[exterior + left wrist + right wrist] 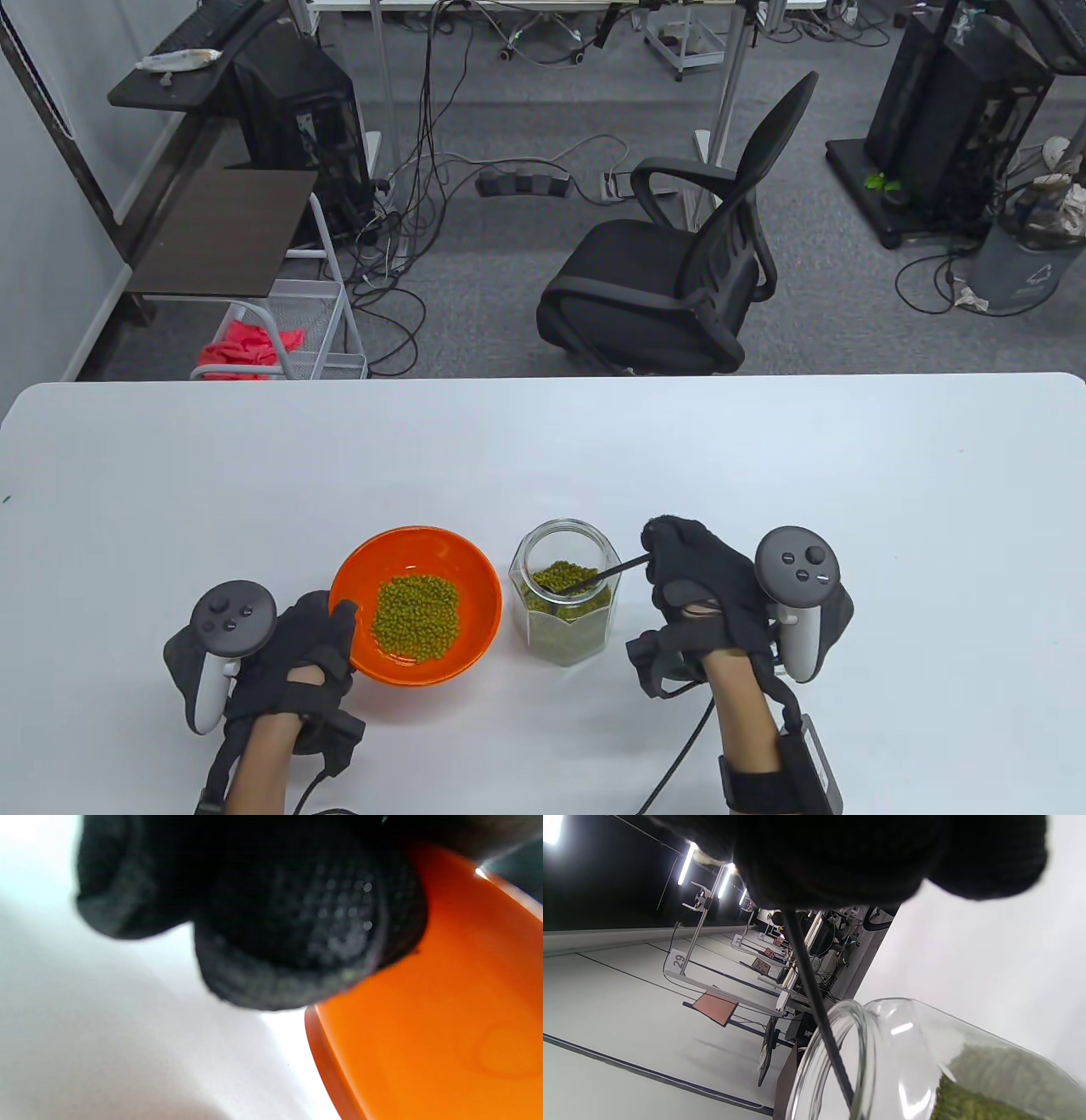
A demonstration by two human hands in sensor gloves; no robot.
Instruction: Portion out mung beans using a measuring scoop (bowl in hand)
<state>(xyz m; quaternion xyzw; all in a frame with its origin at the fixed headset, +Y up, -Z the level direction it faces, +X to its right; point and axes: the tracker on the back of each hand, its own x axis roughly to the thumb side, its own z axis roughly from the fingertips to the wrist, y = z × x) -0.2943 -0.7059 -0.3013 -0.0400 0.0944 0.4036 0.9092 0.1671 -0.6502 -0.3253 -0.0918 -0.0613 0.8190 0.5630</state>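
Observation:
An orange bowl [475,567] holding a heap of green mung beans [416,617] sits at the table's near left. My left hand [318,632] grips its left rim; in the left wrist view its fingertips [297,938] press the bowl's orange wall [445,1018]. A clear glass jar [563,592] part full of mung beans stands just right of the bowl. My right hand [679,564] holds the thin black handle of a measuring scoop [607,573], whose head is down in the jar among the beans. The handle [814,997] enters the jar mouth [835,1052] in the right wrist view.
The white table [764,475] stretches wide behind and to both sides of the bowl and jar. A black office chair [679,255] stands beyond the far edge, with desks, cables and a wire cart [288,331] on the floor behind.

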